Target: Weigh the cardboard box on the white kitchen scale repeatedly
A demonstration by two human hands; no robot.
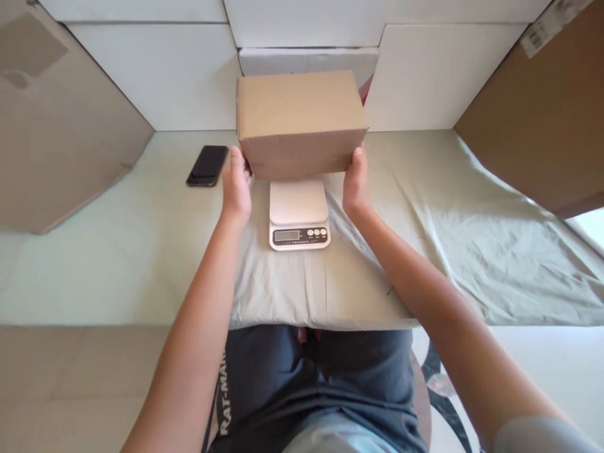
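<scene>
Two hands: left hand (236,189) & right hand (356,182) clamp box (302,123) ends, keeps it level.
Scale (299,214): btwn my fingers, under box.
Phone (207,165): left of fingers, apart.

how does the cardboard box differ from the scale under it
The cardboard box is brown and plain; the scale is white with a display and buttons. The box is larger and taller; the scale is small and flat. The box is held between the left hand and right hand; the scale rests on the cloth. Both look rectangular.
</scene>
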